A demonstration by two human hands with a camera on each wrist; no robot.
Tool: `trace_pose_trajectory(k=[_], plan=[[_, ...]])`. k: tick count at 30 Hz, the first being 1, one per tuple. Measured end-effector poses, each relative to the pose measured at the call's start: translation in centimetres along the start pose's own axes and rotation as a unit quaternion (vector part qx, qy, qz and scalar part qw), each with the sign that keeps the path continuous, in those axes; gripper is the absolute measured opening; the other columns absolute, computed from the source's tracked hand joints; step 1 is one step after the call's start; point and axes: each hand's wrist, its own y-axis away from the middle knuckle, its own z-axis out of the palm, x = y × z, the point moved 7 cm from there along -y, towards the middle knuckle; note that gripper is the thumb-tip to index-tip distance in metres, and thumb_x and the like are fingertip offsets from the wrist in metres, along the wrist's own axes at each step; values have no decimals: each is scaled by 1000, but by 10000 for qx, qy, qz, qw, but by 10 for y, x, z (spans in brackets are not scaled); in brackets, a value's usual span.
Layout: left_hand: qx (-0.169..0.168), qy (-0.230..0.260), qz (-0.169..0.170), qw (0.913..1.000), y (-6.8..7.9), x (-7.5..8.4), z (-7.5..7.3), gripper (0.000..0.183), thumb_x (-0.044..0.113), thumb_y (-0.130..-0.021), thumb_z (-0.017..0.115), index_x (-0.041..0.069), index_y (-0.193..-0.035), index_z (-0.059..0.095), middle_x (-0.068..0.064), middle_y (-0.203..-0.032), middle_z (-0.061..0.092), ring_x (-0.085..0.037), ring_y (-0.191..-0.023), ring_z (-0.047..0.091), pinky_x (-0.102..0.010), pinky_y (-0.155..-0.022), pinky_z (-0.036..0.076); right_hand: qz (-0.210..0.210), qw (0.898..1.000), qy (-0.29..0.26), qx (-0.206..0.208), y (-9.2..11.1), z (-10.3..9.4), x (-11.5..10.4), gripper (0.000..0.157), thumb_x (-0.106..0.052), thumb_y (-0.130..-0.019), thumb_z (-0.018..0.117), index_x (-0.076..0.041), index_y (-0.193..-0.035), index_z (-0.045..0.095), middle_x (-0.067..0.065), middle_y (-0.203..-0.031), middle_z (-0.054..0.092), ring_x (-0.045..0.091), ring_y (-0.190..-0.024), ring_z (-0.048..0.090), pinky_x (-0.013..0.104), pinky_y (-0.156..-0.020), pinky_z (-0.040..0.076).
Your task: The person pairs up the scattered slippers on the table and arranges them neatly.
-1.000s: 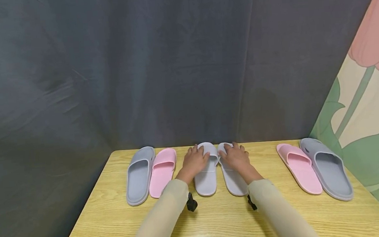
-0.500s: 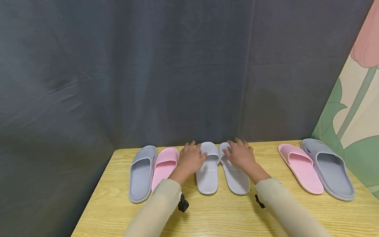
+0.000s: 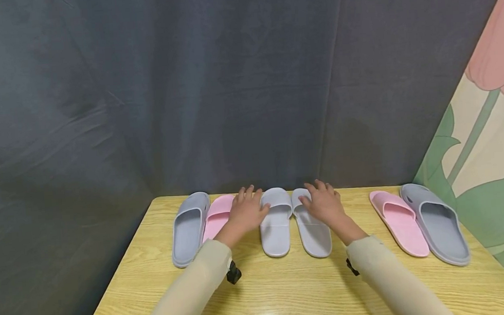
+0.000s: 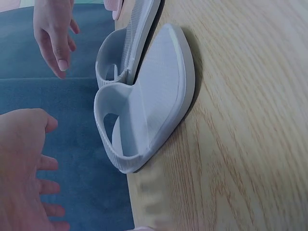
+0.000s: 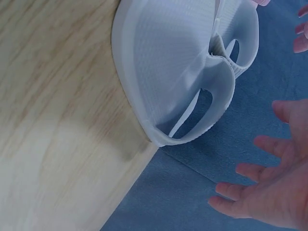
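Two pale grey-white slippers lie side by side at the table's far edge, toes away from me and straps touching. The left one [image 3: 276, 239] has my left hand [image 3: 246, 210] just beside its strap, fingers spread and holding nothing. Over the outer toe side of the right one [image 3: 314, 238] hovers my right hand [image 3: 325, 203], its fingers also spread and free. Both wrist views show a gap between the palm and the slippers. In the left wrist view, the nearer slipper [image 4: 163, 82] rests flat on the wood.
A pink slipper [image 3: 214, 223] and a larger grey slipper [image 3: 186, 235] lie at the left, partly behind my left arm. Another pink slipper [image 3: 404, 230] and grey slipper [image 3: 441, 229] lie at the right. A dark curtain [image 3: 238, 90] hangs behind the wooden table [image 3: 283, 287].
Both hands have come off the pale slippers and drawn apart, the left one leftward, the right one rightward. The slippers stay in place.
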Motion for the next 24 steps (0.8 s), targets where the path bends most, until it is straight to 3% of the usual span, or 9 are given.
trace_pose_trajectory(k=[16,24], plan=[[198,84,-131,9997,13,-23,-16,64,47,-100,54,10,-151,46,-19,-159,37,-44,-147,30,-57,-117,28,-194,9994,-87,282,10,-15,5,57,-37,-102,56,-4,-147,49,32,-155,34,59,-139,31,74,-106,29],[82,106,-324,9994,15,-39,-11,65,50,-100,52,11,-152,45,-18,-161,34,-44,-148,28,-57,-118,27,-134,9994,-124,291,13,-14,18,56,-36,-101,57,-4,-146,50,33,-154,34,59,-138,32,74,-104,30]])
